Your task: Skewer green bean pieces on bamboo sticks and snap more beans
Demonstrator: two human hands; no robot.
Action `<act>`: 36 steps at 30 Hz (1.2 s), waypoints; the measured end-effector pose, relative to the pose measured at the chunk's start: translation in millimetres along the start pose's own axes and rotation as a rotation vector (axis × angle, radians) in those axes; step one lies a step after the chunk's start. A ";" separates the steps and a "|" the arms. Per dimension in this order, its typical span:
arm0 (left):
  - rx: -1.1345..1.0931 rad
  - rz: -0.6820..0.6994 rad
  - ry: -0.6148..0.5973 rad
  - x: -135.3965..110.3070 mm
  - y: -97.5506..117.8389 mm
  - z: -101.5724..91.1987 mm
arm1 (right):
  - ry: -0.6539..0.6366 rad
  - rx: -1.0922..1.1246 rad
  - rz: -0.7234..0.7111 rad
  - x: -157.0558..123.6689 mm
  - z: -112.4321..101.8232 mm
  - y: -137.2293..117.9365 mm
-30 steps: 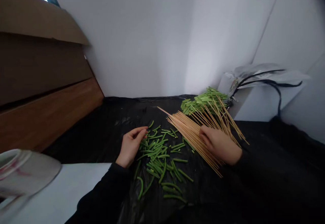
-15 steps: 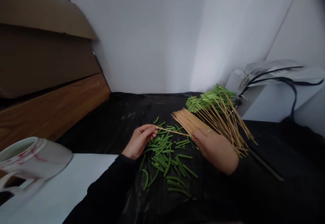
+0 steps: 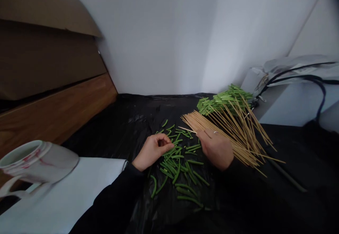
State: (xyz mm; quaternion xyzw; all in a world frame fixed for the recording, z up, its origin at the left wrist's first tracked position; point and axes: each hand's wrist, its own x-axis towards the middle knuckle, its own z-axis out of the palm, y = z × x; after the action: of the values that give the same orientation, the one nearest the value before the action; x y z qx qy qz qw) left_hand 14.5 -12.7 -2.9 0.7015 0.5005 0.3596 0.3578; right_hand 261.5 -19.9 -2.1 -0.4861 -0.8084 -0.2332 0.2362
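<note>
My right hand [image 3: 215,149] is closed around a thin bamboo skewer [image 3: 187,130], whose tip points left past the fingers. That hand lies over the near side of a fan of bamboo skewers [image 3: 203,122]. Thumb and forefinger of my left hand [image 3: 156,149] are pinched together above loose, cut green bean pieces [image 3: 172,165]; whether a piece is between the fingertips cannot be made out. The loose pieces lie scattered between and below both hands. Behind the skewers rests a neat stack of lighter green pieces [image 3: 225,98], with skewers reaching up to it.
Black plastic sheeting [image 3: 132,115] covers the work surface. At the left, a white mug [image 3: 50,163] with red marks stands on a white sheet [image 3: 87,188], beside a wooden board [image 3: 66,99] and a cardboard box [image 3: 47,53]. A white bag [image 3: 302,69] with black straps sits back right.
My left hand has let go of the skewer's left end and moved slightly right, over the bean pieces. My right hand keeps the skewer, which has shifted right through the grip.
</note>
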 end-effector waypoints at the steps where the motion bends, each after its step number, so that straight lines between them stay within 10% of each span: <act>1: 0.025 0.008 -0.023 -1.0 0.9 0.4 | 0.002 0.009 -0.004 -0.2 -0.1 -1.1; 9: 0.082 -0.095 -0.218 -3.4 -6.0 -15.8 | -0.018 0.084 -0.005 -2.5 2.7 -10.7; 25: 0.301 0.181 -0.123 -4.3 5.0 -13.1 | -0.075 0.131 -0.013 -3.8 -1.6 -17.0; 31: 0.043 0.026 0.151 0.0 12.1 -16.8 | 0.028 0.124 -0.025 -3.6 -1.2 -18.7; 36: -0.574 -0.208 0.137 -1.2 16.1 -10.5 | 0.088 0.153 -0.092 -3.7 -7.1 -22.8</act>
State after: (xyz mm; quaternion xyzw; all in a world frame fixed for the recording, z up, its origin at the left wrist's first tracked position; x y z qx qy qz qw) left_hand 12.3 -16.3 15.9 0.4910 0.4707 0.4942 0.5415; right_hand 243.7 -36.2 -2.2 -0.4180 -0.8343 -0.2026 0.2970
